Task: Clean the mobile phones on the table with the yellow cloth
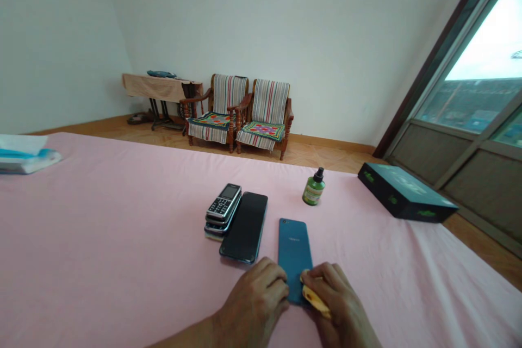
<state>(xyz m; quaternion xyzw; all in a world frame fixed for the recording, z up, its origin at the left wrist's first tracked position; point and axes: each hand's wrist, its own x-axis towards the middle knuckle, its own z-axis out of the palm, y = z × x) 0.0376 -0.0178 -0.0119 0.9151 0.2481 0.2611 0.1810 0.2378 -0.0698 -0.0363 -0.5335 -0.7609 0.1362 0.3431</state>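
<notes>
Lying face down on the pink-covered table (pixel 101 239), one teal smartphone (pixel 293 250) is found at the near edge, its lower end steadied between two hands. The left hand (pixel 255 296) is set against the phone's left lower edge, fingers curled loosely and touching it, nothing enclosed. The right hand (pixel 338 304) is closed over one yellow cloth (pixel 315 298), which is pressed against the phone's lower right corner. Just left of the teal phone, one black smartphone (pixel 244 227) is laid screen up. Touching its left side, a stack of phones (pixel 222 210) is recorded: one keypad handset on top, with at least two more beneath, the exact count not being clear. One green spray bottle (pixel 314 187) with a black cap is stood upright beyond the teal phone, apart from it. One dark box (pixel 405 193) with green markings is placed at the far right edge of the table. One pile of white and blue items (pixel 26 155) is noted at the far left edge. Two wooden armchairs (pixel 240 114) with striped covers are set side by side against the back wall, with one cloth-draped side table (pixel 161 87) to their left.
</notes>
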